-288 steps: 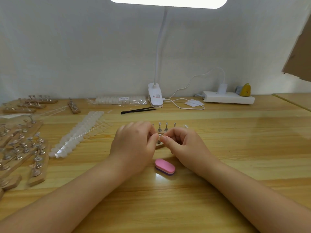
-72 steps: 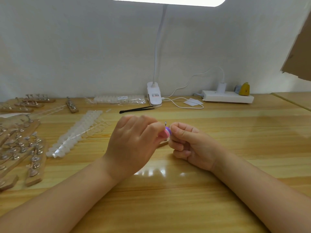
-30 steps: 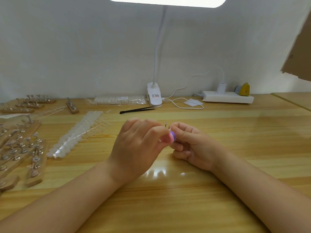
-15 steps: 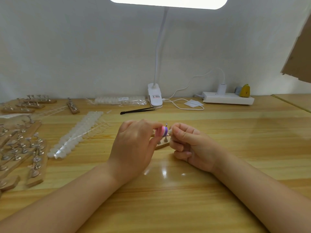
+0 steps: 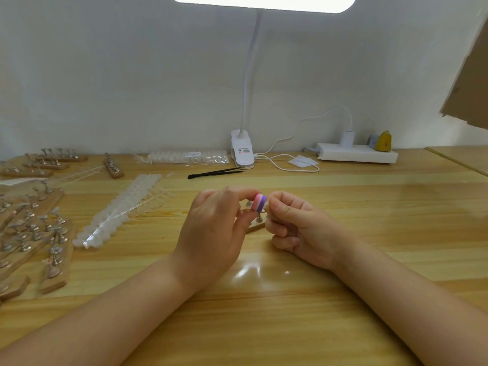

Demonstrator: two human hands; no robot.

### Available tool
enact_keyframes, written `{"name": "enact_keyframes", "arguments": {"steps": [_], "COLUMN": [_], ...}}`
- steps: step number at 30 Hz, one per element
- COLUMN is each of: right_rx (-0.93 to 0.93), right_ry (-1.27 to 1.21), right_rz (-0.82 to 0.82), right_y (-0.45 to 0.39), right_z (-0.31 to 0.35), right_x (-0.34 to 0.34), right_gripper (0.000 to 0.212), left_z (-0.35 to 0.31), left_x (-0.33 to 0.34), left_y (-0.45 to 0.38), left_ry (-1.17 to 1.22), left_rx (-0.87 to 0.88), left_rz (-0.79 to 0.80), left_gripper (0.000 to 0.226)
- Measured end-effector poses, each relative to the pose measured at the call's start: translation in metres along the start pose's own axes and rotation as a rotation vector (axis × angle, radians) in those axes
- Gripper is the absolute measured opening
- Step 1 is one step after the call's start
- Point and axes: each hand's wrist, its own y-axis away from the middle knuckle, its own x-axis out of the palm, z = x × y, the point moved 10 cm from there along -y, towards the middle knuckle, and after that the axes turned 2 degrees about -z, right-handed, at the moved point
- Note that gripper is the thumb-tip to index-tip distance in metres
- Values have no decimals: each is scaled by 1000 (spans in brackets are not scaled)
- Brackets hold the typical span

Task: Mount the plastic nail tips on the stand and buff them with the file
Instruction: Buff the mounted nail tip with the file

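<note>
At about nine o'clock on the surface [image 5: 343, 299] lie spare wooden stands [image 5: 34, 228] with metal pegs, pushed aside so they stay within reach without crowding the work. Just right of them, a long strip of plastic nail tips [image 5: 118, 210] runs toward eleven o'clock, probably laid out flat so single tips can be taken off easily.

At the centre, the left hand [image 5: 211, 233] pinches the small pink-and-purple file [image 5: 259, 203] between thumb and fingertips, holding it up on edge so its face meets the tip being worked. The working stand [image 5: 254, 227] sits on the surface just behind and between the two hands (mostly hidden, only a few pegs and one wooden end show). The right hand [image 5: 298, 228] is curled tight, its thumb and forefinger pressed against the file's purple side, apparently steadying a nail tip or its peg there; the tip itself is too small and too covered to make out. Both wrists rest low on the surface, which likely gives fine control for buffing.

Toward twelve o'clock lie black tweezers [image 5: 215, 172], a bag of more tips [image 5: 188, 156] and the lamp's clip base [image 5: 242, 151]; at one o'clock, a white power strip [image 5: 356, 153].
</note>
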Motion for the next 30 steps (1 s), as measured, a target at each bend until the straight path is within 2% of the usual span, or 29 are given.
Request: {"name": "enact_keyframes", "arguments": {"steps": [4, 9, 13, 16, 20, 22, 26, 30], "right_rx": [4, 5, 5, 20, 32, 46, 52, 42], "right_ry": [-13, -10, -9, 5, 80, 66, 12, 56], "right_rz": [3, 9, 19, 27, 41, 45, 67, 99], "right_y": [1, 0, -1, -2, -3, -3, -2, -3], "right_z": [1, 0, 0, -2, -4, -4, -4, -5], "right_x": [0, 1, 1, 1, 1, 1, 2, 6], "right_gripper": [8, 15, 12, 17, 18, 16, 13, 19], "left_z": [3, -1, 0, -11, -35, -33, -15, -43], "left_x": [4, -3, 0, -10, -11, -10, -17, -8], "left_y": [1, -1, 0, -1, 2, 2, -2, 6], "left_ry": [-48, -29, -145, -166, -213, -274, -304, -249], "left_rx": [-6, 6, 22, 143, 374, 400, 333, 488], "left_rz": [49, -15, 13, -74, -122, -117, -114, -109], "left_gripper": [26, 23, 22, 14, 18, 20, 22, 24]}}
